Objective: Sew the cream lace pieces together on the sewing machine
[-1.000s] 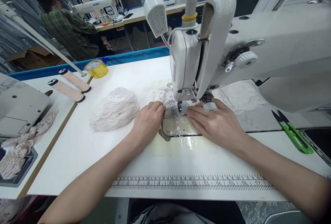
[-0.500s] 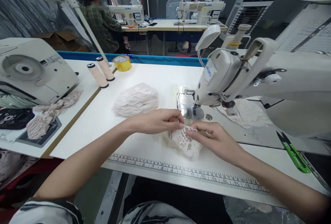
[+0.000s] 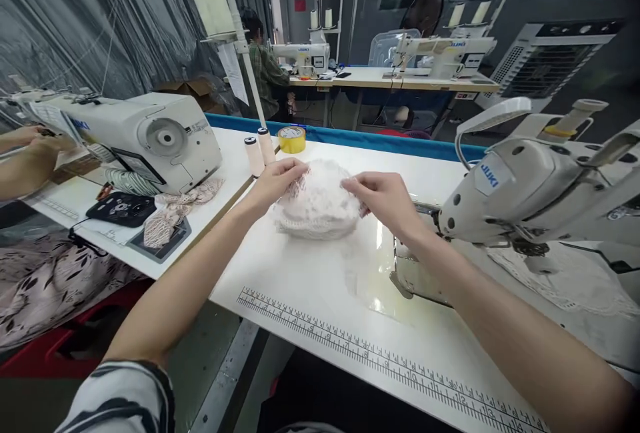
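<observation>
Left hand [image 3: 274, 186] and right hand [image 3: 383, 196] pinch one soft white lace piece [image 3: 326, 185]
Fingertips nearly closed on its opposite sides, it blurs into one rounded off-white lace pile [image 3: 317, 228] below; beyond stand two peach thread spools [image 3: 253, 156], one round yellow tape roll [image 3: 292, 143]; smooth white tabletop [image 3: 295, 273] stretches broadly from pile to ruler-marked front edge

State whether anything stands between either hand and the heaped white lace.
Nothing visible does: the left hand and right hand both reach the lace directly, at its left and right sides; blur hides the exact grip.
</observation>
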